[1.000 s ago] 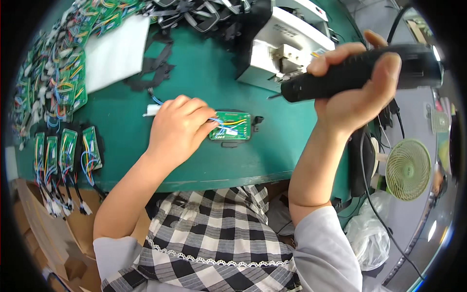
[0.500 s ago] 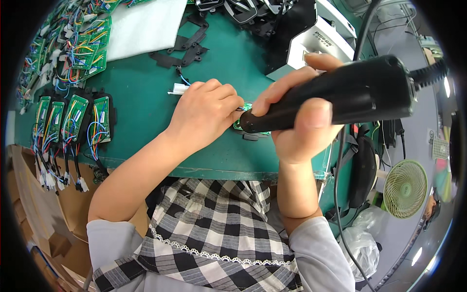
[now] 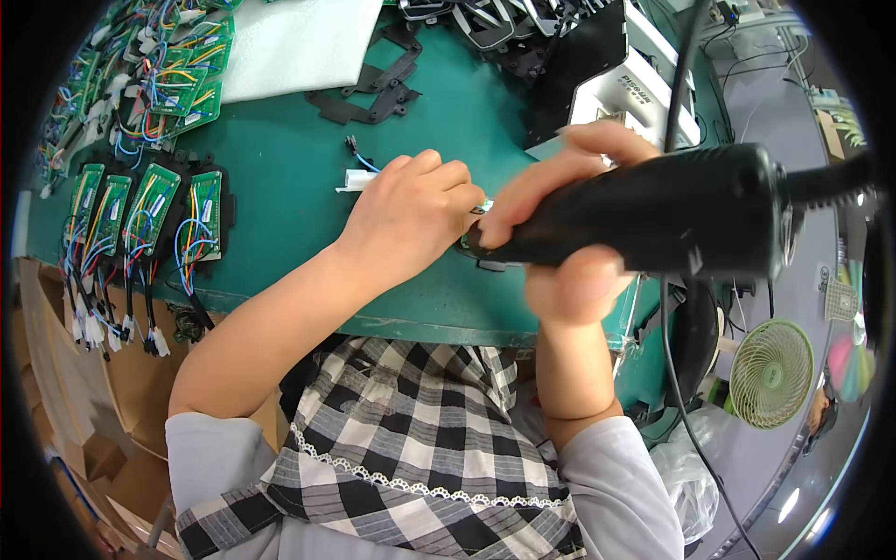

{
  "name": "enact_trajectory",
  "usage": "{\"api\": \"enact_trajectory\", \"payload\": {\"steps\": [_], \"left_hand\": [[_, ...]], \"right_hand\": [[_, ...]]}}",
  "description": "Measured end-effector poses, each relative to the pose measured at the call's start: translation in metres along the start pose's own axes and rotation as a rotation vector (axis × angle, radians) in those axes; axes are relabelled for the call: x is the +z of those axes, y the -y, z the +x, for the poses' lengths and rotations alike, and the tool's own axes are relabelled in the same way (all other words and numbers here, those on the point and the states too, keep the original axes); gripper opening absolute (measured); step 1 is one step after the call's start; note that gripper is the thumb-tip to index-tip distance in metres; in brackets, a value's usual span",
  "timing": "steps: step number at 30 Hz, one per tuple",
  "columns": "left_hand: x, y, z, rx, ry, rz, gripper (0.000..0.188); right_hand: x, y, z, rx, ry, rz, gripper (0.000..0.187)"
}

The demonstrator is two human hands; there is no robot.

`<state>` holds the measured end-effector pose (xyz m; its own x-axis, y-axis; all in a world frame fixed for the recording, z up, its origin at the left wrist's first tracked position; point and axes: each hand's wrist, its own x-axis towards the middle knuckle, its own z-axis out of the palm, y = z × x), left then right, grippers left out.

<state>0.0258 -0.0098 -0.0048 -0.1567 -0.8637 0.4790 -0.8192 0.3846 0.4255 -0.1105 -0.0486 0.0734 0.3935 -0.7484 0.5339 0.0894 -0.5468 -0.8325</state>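
Observation:
A black corded electric screwdriver (image 3: 653,219) lies almost level in my right hand (image 3: 583,280), fingers and thumb wrapped around its body. Its narrow front end points left at a small green circuit board (image 3: 465,245) on the table, mostly covered by my hands and the tool. The tool's bit cannot be seen. My left hand (image 3: 411,210) is closed, its fingertips pinching the wires at the board's edge, close to the tool's nose. From behind this hand stick out a white connector (image 3: 357,180) and a blue wire with a black plug (image 3: 353,145).
Several wired boards in black holders (image 3: 154,210) line the left, below a heap of green boards (image 3: 177,75). White foam (image 3: 289,47), black plastic frames (image 3: 369,93) and a white-and-black box (image 3: 607,89) lie farther back. The screwdriver's cable (image 3: 674,373) hangs at right, near a green fan (image 3: 772,373).
The view has shifted a little, moving the table's things rightward in it. The screwdriver's rear end has dropped, so the tool lies flatter. Both hands keep their holds.

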Motion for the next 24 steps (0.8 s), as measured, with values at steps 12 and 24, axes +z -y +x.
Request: {"api": "enact_trajectory", "payload": {"steps": [12, 24], "left_hand": [[-0.027, -0.019, -0.003, 0.080, 0.107, 0.127, 0.052], [-0.220, 0.093, -0.117, -0.873, 0.101, 0.865, 0.050]], "right_hand": [[-0.060, 0.004, 0.019, 0.060, -0.212, 0.619, 0.064], [-0.097, -0.035, 0.011, 0.327, -0.508, 0.577, 0.052]]}}
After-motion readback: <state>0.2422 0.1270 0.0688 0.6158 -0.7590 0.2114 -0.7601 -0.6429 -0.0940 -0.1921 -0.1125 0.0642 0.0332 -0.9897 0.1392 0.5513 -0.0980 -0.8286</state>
